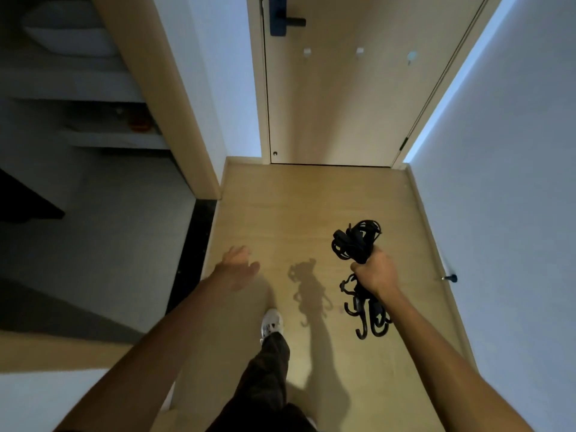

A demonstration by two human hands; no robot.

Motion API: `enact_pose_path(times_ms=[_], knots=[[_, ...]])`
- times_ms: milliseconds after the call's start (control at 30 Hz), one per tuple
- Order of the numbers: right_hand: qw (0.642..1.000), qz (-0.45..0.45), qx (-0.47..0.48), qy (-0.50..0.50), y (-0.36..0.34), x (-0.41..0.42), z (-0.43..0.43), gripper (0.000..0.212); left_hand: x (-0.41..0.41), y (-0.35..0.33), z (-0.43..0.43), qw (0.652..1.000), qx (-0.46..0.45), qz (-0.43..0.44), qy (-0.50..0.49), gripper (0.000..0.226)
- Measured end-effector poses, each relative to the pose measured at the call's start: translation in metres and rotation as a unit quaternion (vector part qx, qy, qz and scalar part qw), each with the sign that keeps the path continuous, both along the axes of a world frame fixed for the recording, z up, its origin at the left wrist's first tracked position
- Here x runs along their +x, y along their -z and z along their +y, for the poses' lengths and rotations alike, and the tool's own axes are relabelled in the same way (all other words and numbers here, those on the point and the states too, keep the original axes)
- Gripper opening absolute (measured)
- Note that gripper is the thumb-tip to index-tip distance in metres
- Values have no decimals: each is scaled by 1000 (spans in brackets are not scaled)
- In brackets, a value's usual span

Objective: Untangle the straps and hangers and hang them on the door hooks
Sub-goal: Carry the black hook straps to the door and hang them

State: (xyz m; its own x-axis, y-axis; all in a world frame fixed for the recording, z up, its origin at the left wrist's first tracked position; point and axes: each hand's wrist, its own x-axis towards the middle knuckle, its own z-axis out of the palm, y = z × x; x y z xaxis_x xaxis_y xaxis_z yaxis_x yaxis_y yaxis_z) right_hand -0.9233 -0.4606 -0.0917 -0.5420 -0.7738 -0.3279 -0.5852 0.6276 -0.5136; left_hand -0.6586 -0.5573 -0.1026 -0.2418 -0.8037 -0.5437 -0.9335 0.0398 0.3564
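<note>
Your right hand (375,272) grips the middle of the tangled black bundle of straps and hook-ended hangers (355,241), its length pointing toward the white door hooks (359,51) well ahead, while your left hand (240,266) hovers loose-fingered, empty.

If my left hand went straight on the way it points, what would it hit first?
Nothing close: the open left hand points over bare floor toward the closed door. It would probably meet the door first, though depth is unclear.
</note>
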Motion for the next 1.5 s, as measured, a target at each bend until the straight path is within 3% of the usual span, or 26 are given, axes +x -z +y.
enact_pose_path(times_ms=[300,600,867,1233,1500], knots=[[999,8,29,45,4,-55,-126,39,-74,10,-153,999,23,27,7,50],[993,-4,75,94,23,-144,-195,39,-172,8,-283,999,5,13,50,48],[996,-21,64,54,27,-241,-319,42,-236,18,-369,1000,28,4,4,43],[999,-32,13,-10,-3,-304,-508,39,-248,37,-460,997,53,-11,-61,36],[999,-45,14,26,-2,-313,-608,37,-277,39,-586,995,35,45,-87,27]])
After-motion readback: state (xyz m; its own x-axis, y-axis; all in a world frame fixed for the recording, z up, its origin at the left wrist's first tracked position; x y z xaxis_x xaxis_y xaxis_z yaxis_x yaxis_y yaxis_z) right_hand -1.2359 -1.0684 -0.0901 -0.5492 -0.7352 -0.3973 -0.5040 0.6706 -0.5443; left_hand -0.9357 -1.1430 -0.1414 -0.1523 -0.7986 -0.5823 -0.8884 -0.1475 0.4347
